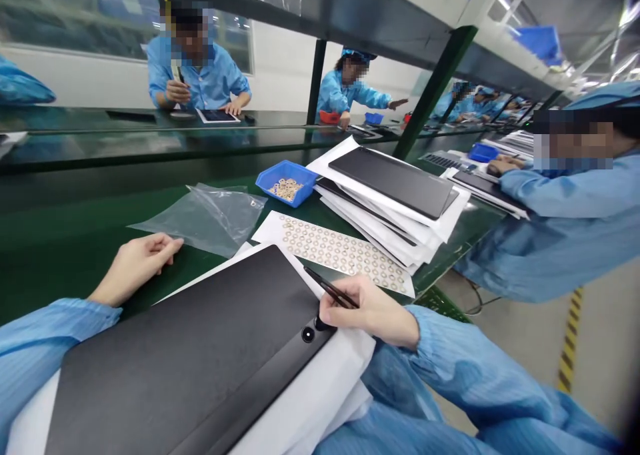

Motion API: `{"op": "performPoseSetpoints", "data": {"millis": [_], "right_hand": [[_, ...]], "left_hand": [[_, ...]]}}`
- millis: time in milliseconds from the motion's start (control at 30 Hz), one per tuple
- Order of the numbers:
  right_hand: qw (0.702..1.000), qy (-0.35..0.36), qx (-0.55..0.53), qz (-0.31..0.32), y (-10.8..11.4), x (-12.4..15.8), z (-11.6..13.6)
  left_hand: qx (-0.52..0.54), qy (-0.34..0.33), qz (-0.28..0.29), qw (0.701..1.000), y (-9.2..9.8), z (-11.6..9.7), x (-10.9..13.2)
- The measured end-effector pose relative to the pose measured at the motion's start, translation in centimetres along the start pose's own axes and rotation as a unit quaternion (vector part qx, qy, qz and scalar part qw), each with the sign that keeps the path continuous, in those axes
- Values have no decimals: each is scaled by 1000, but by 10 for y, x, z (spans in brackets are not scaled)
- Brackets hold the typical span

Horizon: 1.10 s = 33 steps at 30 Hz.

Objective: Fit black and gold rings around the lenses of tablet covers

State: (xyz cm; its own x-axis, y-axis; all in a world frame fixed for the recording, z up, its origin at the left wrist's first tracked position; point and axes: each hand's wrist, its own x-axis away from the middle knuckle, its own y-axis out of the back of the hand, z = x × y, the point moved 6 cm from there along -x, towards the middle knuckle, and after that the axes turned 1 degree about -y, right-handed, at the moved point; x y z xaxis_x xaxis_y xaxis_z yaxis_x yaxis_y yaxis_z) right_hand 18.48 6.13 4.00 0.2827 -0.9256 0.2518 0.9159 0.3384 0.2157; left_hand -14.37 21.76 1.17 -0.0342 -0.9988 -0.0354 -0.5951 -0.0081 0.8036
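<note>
A dark grey tablet-like panel [200, 348] lies on white sheets in front of me, with a round camera lens [308, 334] near its right corner. My right hand [367, 308] is at that corner, closed around black tweezers [331, 288]. Its fingertips are beside a second dark round spot, which they partly cover. Past the panel's left edge, my left hand [140, 265] rests on the green table with its fingers curled in and nothing visible in them. A clear plastic bag [210, 215] lies just beyond those fingers.
A white sheet of ring stickers [345, 255] lies beyond the panel. Behind it stand a blue bin [287, 183] of small rings and a stack of dark panels [393, 178] with white sheets. A co-worker's sleeve [555, 188] is at right; other people sit across the bench.
</note>
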Motion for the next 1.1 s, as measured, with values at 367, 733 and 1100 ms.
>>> {"op": "performPoseSetpoints", "data": {"millis": [367, 733, 1100], "right_hand": [[996, 16, 82, -21, 0, 1, -3], [963, 148, 216, -60, -6, 11, 15], [1000, 18, 24, 2, 0, -2, -8]], "left_hand": [[-14, 21, 6, 1000, 0, 1, 0], [-15, 21, 0, 1000, 2, 4, -1], [-15, 31, -4, 999, 0, 8, -4]]}}
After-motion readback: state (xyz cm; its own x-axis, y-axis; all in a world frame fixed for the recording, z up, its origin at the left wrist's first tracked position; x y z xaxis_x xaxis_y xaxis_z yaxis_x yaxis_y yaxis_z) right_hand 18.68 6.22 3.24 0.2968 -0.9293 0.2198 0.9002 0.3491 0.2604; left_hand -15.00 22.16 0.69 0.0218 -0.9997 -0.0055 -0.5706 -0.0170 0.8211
